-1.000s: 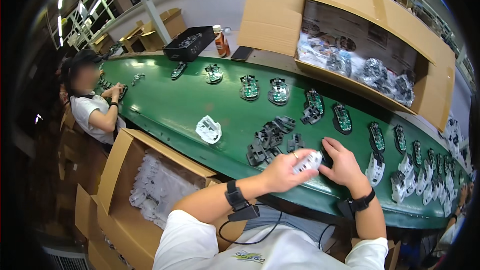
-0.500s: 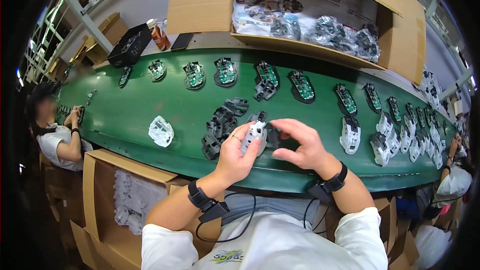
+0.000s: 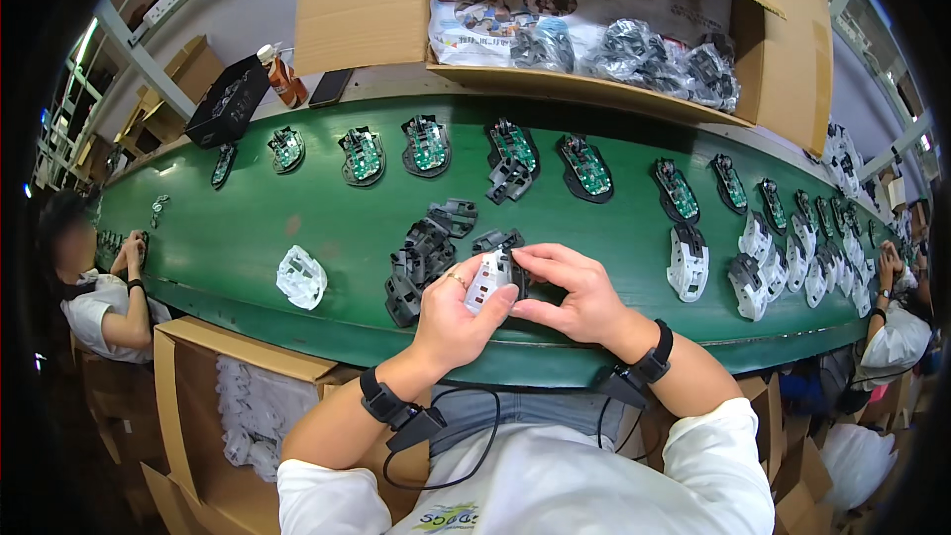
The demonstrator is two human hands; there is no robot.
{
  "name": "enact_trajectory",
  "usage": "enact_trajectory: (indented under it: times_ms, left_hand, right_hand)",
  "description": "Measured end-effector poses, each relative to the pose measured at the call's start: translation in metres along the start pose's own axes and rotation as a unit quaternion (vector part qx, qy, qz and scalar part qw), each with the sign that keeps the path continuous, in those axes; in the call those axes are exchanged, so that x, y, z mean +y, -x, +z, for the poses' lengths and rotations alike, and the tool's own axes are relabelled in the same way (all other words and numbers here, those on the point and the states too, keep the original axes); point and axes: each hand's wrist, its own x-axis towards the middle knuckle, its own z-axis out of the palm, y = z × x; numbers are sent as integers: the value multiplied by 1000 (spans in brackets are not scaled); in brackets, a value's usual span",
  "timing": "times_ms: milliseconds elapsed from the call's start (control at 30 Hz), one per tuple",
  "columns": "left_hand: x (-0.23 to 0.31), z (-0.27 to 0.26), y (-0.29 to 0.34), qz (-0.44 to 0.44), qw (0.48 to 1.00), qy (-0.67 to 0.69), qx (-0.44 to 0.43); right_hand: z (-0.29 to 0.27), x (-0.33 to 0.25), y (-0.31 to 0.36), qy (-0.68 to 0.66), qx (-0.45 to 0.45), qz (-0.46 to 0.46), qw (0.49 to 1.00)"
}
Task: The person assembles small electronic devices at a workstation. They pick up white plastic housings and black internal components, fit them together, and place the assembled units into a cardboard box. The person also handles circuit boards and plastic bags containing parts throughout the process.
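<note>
My left hand (image 3: 448, 325) is closed around a white slotted mouse shell (image 3: 485, 280), its thumb lying along the near side. My right hand (image 3: 580, 295) pinches a dark plastic part (image 3: 520, 275) against the shell's right side; fingers cover much of that part. Just beyond them lies a dark grey plastic piece (image 3: 497, 240). A heap of similar dark grey pieces (image 3: 426, 256) sits to the left of my hands. Farther left, a single white shell (image 3: 301, 277) rests on the green table (image 3: 238, 228).
Mouse bases with green circuit boards (image 3: 426, 146) stand in a row along the far side. White shells (image 3: 688, 263) line the right. An open carton (image 3: 594, 99) holds bagged parts; another carton (image 3: 248, 345) is below left. Co-workers sit at both ends.
My right fingers have closed in, bringing the dark part up against the white shell. The shell has turned so its slotted side shows. The whole view has shifted slightly.
</note>
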Motion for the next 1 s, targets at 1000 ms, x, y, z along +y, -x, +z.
enact_trajectory:
  times_ms: [1000]
  left_hand:
    - [14,-38,-20,170,972,-159,-3]
  right_hand:
    - [-40,-7,-17,-99,-45,192,975]
